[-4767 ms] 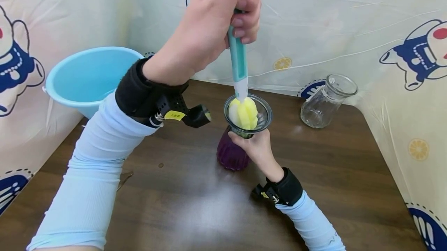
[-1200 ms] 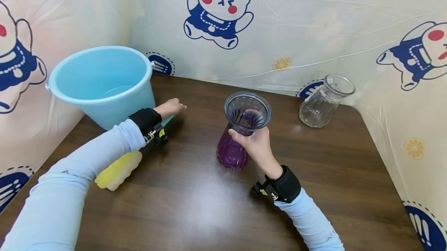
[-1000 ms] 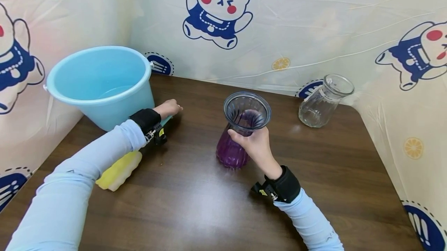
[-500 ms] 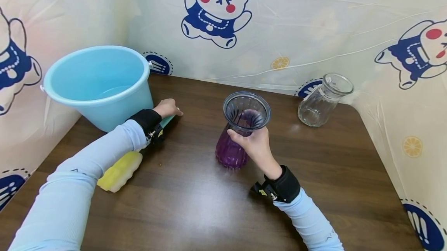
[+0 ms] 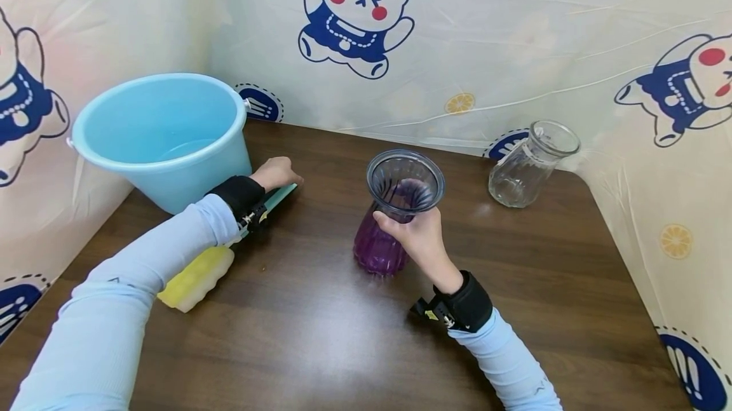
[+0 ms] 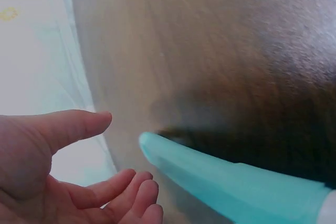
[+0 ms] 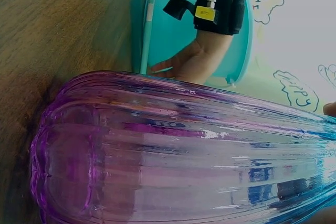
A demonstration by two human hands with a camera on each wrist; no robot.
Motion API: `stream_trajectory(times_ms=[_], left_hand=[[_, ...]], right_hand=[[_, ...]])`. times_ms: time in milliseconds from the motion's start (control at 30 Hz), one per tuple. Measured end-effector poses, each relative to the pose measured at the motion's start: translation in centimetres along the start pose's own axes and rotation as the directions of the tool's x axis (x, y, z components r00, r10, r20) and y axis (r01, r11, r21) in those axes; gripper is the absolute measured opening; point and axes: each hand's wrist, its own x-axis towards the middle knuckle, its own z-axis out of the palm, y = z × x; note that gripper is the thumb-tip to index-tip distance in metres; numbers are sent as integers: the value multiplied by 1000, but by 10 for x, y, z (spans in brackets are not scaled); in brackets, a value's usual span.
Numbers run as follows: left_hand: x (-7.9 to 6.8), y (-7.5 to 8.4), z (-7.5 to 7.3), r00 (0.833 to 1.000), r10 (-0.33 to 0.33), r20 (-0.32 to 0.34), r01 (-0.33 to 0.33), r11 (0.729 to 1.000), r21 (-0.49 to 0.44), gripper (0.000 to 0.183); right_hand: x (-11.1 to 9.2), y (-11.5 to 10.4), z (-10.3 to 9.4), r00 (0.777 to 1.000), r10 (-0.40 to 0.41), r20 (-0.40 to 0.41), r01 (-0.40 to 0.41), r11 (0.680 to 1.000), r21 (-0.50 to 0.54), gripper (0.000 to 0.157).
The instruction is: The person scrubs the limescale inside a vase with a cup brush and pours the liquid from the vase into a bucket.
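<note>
My left hand is above the table beside the bucket. In the left wrist view its thumb and fingers are spread apart, with nothing between them. Close by lies a sponge bottle brush, its teal handle just clear of the fingertips. The yellow and white sponge head rests on the table, partly behind my left sleeve. My right hand grips the neck of a ribbed glass vase, purple below and bluish grey at the flared rim. The vase stands on the table, slightly tilted in the head view.
A light blue bucket with some water inside stands at the back left. At the back right is a clear glass jar. The brown table meets patterned sheeting behind and at both sides.
My left hand has drawn the brush out of the vase, laid it down at the left and let go of its handle. My right hand keeps holding the vase in place.
</note>
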Motion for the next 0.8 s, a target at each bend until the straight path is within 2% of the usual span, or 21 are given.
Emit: stream_trajectory(times_ms=[200,367,533,700,800], left_hand=[[-8,13,-5,997,71,-12,-71,997,-24,41],[-21,25,-10,982,174,-79,-178,983,-50,54],[-45,41,-19,940,289,-182,-300,953,-34,53],[-72,55,-31,896,367,-249,-370,928,38,51],[-86,59,-39,850,437,-293,-419,899,125,49]], right_hand=[[0,0,0,1000,8,-3,-8,1000,-10,51],[1,0,0,1000,15,-5,-15,1000,2,52],[1,1,0,1000,9,-10,-9,1000,-11,53],[1,0,0,1000,20,-8,-20,1000,-21,54],[1,-1,1,1000,27,-8,-27,999,-37,54]])
